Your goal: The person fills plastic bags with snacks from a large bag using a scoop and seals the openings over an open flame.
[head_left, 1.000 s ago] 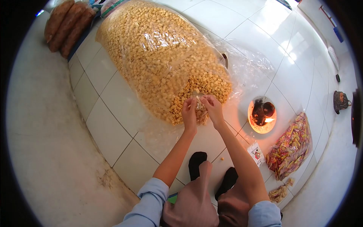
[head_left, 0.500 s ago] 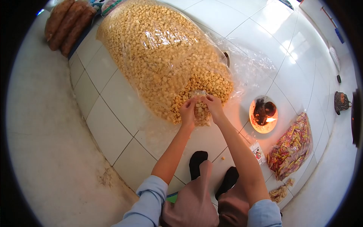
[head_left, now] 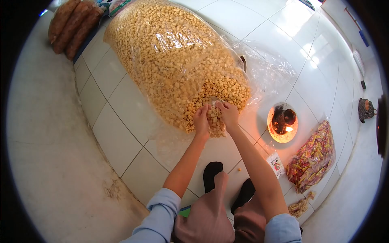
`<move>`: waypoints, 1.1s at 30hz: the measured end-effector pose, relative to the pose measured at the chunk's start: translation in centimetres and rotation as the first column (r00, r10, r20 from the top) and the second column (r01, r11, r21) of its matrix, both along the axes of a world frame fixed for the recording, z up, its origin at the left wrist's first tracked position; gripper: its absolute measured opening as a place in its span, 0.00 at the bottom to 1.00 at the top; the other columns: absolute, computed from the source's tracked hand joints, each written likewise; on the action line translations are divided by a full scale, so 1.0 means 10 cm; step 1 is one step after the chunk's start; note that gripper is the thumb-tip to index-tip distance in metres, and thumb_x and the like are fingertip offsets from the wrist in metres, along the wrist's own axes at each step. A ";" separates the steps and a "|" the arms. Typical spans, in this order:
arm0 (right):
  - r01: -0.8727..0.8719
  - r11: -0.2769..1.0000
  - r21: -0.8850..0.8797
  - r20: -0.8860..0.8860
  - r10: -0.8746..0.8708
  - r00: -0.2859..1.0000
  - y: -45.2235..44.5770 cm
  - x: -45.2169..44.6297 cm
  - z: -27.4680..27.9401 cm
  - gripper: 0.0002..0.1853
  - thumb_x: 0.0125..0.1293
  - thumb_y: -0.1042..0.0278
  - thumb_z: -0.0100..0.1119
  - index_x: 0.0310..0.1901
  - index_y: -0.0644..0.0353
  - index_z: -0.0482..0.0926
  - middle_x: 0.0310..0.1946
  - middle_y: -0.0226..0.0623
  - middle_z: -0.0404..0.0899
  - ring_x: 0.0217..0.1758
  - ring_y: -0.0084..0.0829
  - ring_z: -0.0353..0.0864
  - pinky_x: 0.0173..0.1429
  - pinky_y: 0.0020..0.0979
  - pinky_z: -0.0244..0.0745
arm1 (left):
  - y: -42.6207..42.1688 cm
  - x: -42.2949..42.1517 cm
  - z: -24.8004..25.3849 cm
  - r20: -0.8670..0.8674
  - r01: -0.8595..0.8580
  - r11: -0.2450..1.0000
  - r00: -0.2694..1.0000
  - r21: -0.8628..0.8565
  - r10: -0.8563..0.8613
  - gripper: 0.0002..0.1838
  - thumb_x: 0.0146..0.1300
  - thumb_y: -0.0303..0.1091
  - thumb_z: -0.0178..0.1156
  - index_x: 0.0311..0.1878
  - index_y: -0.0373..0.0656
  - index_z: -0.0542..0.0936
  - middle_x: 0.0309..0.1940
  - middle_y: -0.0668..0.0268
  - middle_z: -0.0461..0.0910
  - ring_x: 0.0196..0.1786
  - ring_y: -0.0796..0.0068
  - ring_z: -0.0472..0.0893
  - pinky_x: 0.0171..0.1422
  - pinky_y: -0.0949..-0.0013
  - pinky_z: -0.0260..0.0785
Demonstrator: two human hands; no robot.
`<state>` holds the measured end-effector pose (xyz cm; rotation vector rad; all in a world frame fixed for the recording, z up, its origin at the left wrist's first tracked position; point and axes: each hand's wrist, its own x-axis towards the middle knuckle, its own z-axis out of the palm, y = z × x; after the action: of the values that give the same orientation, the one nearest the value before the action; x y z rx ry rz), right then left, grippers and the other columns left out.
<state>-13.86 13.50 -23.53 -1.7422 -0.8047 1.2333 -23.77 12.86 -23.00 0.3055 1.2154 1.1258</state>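
Observation:
Between my two hands hangs a small clear plastic bag partly filled with ring-shaped snacks. My left hand pinches its upper left edge, and my right hand pinches the upper right edge. Just behind it lies a very large clear sack full of the same yellow snacks. Loose snacks show at the sack's open near end, right beyond my fingers. The small bag's top edge is partly hidden by my fingertips.
To the right, a small flame burns in a round dish with a blackened middle. Near it are a printed card, a bag of colourful packets and a small filled bag. Long brown filled bags stand at the back left.
The small bag and both hands have shifted very slightly, and the bag's top has changed shape between my fingers. The flame in the dish looks smaller.

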 end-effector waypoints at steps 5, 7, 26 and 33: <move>0.048 0.998 -0.038 0.080 -0.045 0.996 -0.03 -0.08 0.16 0.16 0.58 0.56 0.56 0.30 0.64 0.79 0.20 0.32 0.75 0.23 0.22 0.69 0.30 0.26 0.64 | 0.04 0.01 0.01 -0.156 0.062 0.998 0.986 -0.019 -0.064 0.09 0.59 0.38 0.59 0.31 0.43 0.75 0.28 0.72 0.73 0.32 0.84 0.70 0.36 0.77 0.62; 0.049 0.994 0.095 -0.009 -0.049 0.999 -0.03 -0.08 0.10 0.13 0.58 0.60 0.57 0.31 0.63 0.79 0.25 0.33 0.77 0.28 0.21 0.73 0.34 0.24 0.67 | 0.06 0.01 0.03 -0.151 0.029 0.999 0.988 0.042 -0.022 0.09 0.58 0.37 0.60 0.31 0.42 0.75 0.28 0.72 0.73 0.32 0.84 0.70 0.36 0.77 0.62; 0.048 0.972 0.228 -0.062 -0.034 0.997 0.01 0.04 0.17 0.09 0.58 0.66 0.58 0.33 0.63 0.79 0.22 0.24 0.73 0.25 0.15 0.66 0.30 0.19 0.62 | 0.10 -0.07 0.06 -0.170 0.197 0.949 0.973 0.244 -0.159 0.15 0.58 0.37 0.60 0.44 0.39 0.75 0.35 0.72 0.76 0.36 0.87 0.73 0.38 0.81 0.64; -0.181 0.983 0.002 -0.369 0.169 0.914 0.01 0.18 0.02 0.11 0.57 0.63 0.57 0.38 0.59 0.76 0.26 0.24 0.72 0.27 0.16 0.67 0.31 0.19 0.62 | 0.07 -0.11 -0.05 -0.261 0.225 0.953 0.951 0.204 -0.168 0.16 0.55 0.37 0.62 0.44 0.39 0.76 0.35 0.72 0.76 0.36 0.85 0.74 0.38 0.80 0.66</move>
<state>-12.07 13.61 -23.33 -1.4215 -0.7287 1.6423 -24.85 13.60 -23.47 0.7453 1.2336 1.0767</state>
